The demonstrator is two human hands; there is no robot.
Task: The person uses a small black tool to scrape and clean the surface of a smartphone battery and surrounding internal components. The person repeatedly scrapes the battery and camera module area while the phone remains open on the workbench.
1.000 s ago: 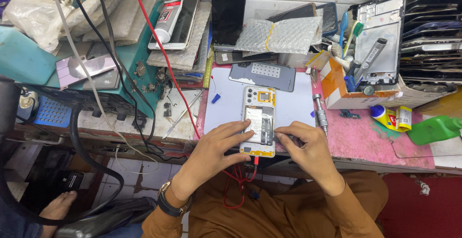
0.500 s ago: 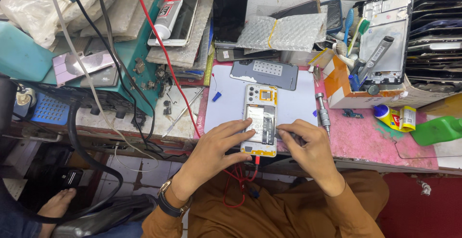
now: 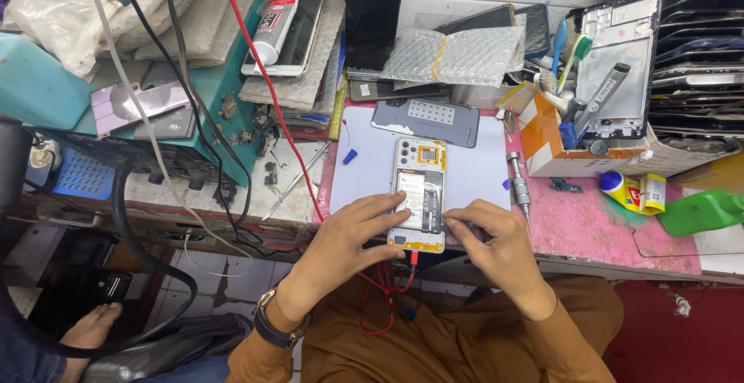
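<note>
An opened smartphone (image 3: 418, 185) with its back cover off lies on a pale work mat (image 3: 480, 170), battery and yellow-edged parts showing. My left hand (image 3: 349, 247) rests on the phone's lower left side, thumb and fingers pressing against its edge. My right hand (image 3: 492, 243) is curled at the phone's lower right edge, fingertips touching it; whether it pinches a small tool is hidden. A red cable (image 3: 384, 290) plugs into the phone's bottom and hangs toward my lap. The removed grey back cover (image 3: 425, 122) lies just beyond the phone.
A metal screwdriver (image 3: 518, 184) lies right of the mat. An orange box (image 3: 558, 147) of tools, a yellow glue bottle (image 3: 632, 189) and a green bottle (image 3: 701, 211) stand at right. A teal machine (image 3: 194, 96) with cables sits at left. Stacked phone screens line the back.
Both hands stay on the phone's lower end with only slight finger shifts. The phone has not moved.
</note>
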